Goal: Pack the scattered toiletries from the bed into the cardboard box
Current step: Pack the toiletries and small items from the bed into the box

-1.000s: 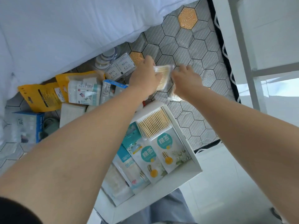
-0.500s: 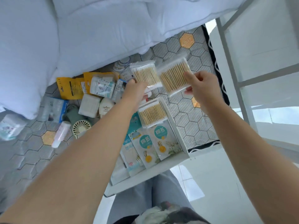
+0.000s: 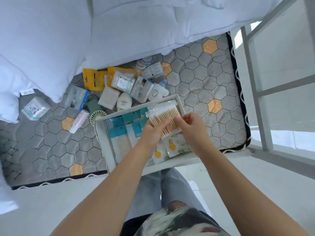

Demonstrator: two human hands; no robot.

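A white cardboard box [image 3: 102, 132] sits at the mattress's near edge, holding several flat packets in teal and floral print [image 3: 122, 133]. Over its right half I hold clear packs of cotton swabs [image 3: 163, 114]. My left hand [image 3: 154, 132] grips the packs from the left, my right hand [image 3: 190, 125] from the right. Scattered toiletries lie beyond the box: a yellow pouch [image 3: 93, 80], a white bottle [image 3: 124, 103], a blue-edged packet [image 3: 76, 97], a pink tube [image 3: 79, 120], a small green fan [image 3: 96, 116].
White duvet and pillows [image 3: 119, 28] cover the far part of the bed. A round white tub [image 3: 35, 108] lies at the left by a pillow. A grey metal bed frame [image 3: 255, 92] rises on the right. White floor lies below.
Both hands came down from above the pile to the box, bringing the two swab packs together over its right half. The camera view shifted back, showing more of the bed.
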